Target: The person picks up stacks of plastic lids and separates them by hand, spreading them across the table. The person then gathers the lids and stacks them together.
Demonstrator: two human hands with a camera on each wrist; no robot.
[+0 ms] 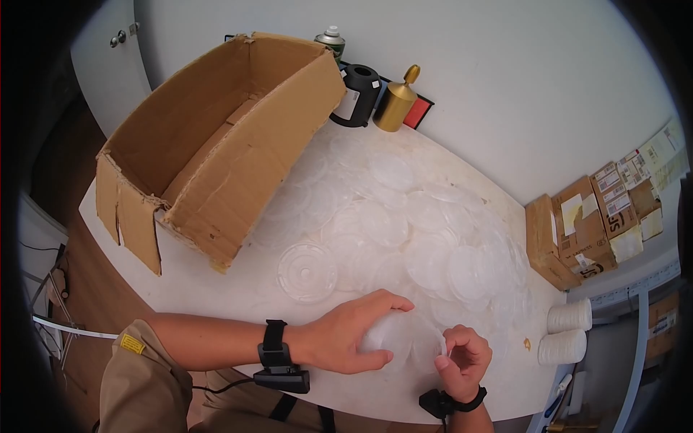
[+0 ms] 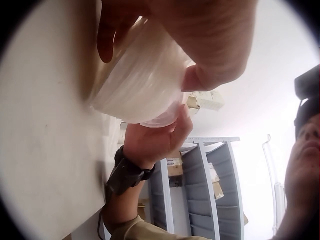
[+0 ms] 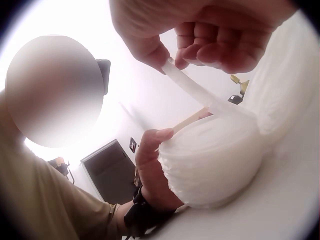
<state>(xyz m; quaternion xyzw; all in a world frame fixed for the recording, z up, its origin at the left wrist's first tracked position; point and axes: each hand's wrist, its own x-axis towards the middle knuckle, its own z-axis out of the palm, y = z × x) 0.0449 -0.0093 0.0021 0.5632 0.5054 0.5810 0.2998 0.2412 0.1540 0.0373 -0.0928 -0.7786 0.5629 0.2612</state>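
My left hand [image 1: 339,335] curls round a thick stack of translucent round plastic lids [image 1: 401,338] near the table's front edge. In the left wrist view the stack [image 2: 142,82] lies between its fingers and thumb. My right hand [image 1: 468,359] is at the stack's right side, pinching the rim of a thin lid between thumb and forefinger. That lid [image 3: 192,87] slants up from the stack [image 3: 215,160] in the right wrist view, where the right hand [image 3: 210,35] is above it. Many loose lids [image 1: 469,273] lie spread beyond the hands.
An open cardboard box [image 1: 253,173] stands at the back left of the white table [image 1: 180,278]. Behind are a black container [image 1: 356,97], a gold canister [image 1: 395,107] and a spray can [image 1: 330,42]. White stacks [image 1: 563,348] and cardboard boxes [image 1: 552,245] are at the right.
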